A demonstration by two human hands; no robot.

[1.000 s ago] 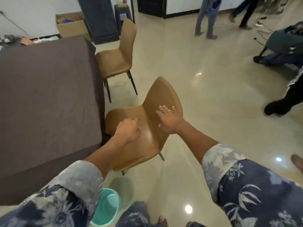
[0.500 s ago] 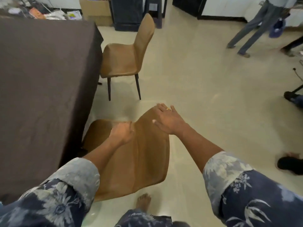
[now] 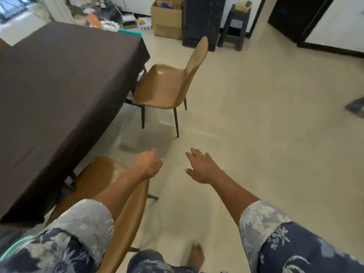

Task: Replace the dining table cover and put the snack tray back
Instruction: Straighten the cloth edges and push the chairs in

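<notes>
A dark brown cover (image 3: 59, 91) lies over the dining table on the left and hangs down its near edge. No snack tray shows. A tan chair (image 3: 102, 180) stands tucked at the table's near side, partly under my left forearm. My left hand (image 3: 147, 164) hovers past the chair's back, fingers loosely curled and empty. My right hand (image 3: 201, 166) is spread over the bare floor, holding nothing. Both hands are apart from the chair.
A second tan chair (image 3: 167, 85) stands by the table's far corner. A cardboard box (image 3: 167, 18), a dark cabinet (image 3: 202, 18) and a small stool (image 3: 235, 26) line the far wall, with clutter behind the table. My bare foot (image 3: 195, 257) is below.
Both hands have let go of the near chair's backrest, and the chair now sits closer under the table. The view has swung up towards the far chair.
</notes>
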